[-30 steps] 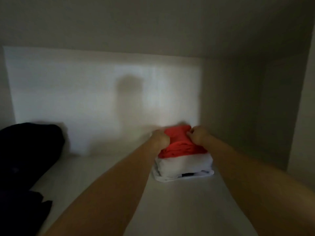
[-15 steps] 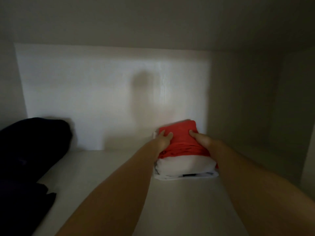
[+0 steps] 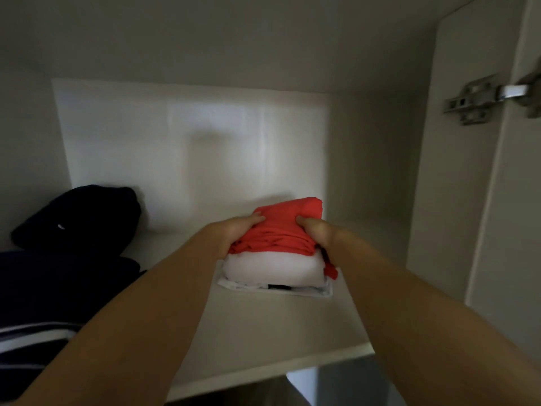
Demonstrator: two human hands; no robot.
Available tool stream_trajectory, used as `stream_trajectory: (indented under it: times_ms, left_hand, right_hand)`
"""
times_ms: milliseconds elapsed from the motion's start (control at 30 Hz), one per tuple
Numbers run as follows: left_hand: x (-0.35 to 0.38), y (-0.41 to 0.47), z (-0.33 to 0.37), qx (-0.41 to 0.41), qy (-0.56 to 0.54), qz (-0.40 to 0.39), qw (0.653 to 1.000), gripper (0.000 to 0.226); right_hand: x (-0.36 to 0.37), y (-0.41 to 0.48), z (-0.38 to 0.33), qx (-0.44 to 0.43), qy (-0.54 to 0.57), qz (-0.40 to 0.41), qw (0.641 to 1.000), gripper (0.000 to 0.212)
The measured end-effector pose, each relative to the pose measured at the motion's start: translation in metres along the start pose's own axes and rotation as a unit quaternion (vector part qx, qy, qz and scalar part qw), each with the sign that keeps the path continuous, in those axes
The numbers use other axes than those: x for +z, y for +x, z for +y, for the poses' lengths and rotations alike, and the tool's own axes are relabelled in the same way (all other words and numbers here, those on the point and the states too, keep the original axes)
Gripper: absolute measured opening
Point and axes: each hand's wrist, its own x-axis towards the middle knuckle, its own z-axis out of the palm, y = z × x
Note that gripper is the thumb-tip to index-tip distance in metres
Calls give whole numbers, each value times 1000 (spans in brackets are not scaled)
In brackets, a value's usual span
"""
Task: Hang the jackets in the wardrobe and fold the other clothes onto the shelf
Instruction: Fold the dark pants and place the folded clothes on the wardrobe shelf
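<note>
Folded red garment (image 3: 288,227) atop white garment (image 3: 272,266), gripped by left hand (image 3: 234,233), right hand (image 3: 319,233), fingers seemingly curled under

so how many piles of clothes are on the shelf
2. A dark pile at the shelf's left; a folded stack, red on white, right of centre, between left hand and right hand. More may be off-frame.

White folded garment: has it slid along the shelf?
No. The white folded garment still sits near the back wall, at its right end, under the red garment; only the camera shifted.
</note>
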Motion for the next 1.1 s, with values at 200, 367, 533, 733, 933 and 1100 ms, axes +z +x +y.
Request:
stream_trajectory:
  times_ms: [200, 367, 533, 733, 933, 1100]
  left_hand:
    - [-5, -72, 12, 122, 280, 166, 938, 53]
    - [10, -120, 37, 114, 329, 217, 912, 71]
    - [25, -131, 10, 59, 340, 195, 918, 68]
    - [31, -128, 14, -17, 283, 250, 926, 78]
    - [65, -131, 13, -75, 71, 279, 955, 98]
    - [55, -119, -15, -24, 26, 261, 965, 93]
  right_hand:
    - [25, -77, 22, -51, 92, 96, 990, 47]
    - [34, -121, 11, -12, 96, 60, 994, 45]
    - [35, -140, 13, 18, 125, 41, 991, 56]
    - [16, -104, -1, -33, -118, 258, 958, 99]
    - [-4, -62, -2, -173, -106, 121, 972, 78]
    - [-12, -49, 21, -190, -80, 92, 974, 76]
